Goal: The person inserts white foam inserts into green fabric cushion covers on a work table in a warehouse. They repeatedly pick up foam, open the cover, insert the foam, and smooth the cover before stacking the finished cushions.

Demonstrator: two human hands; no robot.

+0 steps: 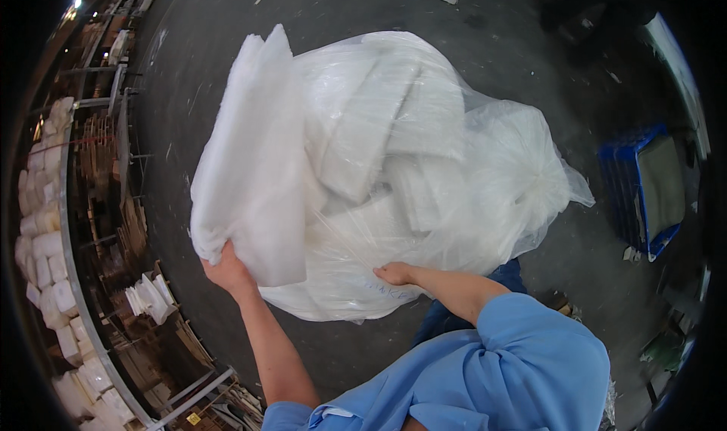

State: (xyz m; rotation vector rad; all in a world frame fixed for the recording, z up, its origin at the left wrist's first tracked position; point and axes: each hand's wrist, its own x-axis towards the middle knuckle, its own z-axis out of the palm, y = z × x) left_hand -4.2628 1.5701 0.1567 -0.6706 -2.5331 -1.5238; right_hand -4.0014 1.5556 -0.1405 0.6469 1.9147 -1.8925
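A large clear plastic bag [496, 151] lies on the floor in front of me, filled with several folded pieces of white fluffy padding [435, 121]. Its right end is gathered into a bunch. Over its left side stands a thick folded sheet of white padding [257, 158], outside the film or at the bag's mouth; I cannot tell which. My left hand [229, 272] is closed on that sheet's lower corner. Pinched in my right hand [394, 273] is the plastic film at the bag's near side, drawn into taut creases. Blue handwriting shows on the film below that hand.
A metal rack [68, 227] with white bundles and stacked cardboard runs along the left. To the right, a blue plastic crate [632, 196] sits on the dark floor [341, 3]. Small scraps [448, 0] are scattered about.
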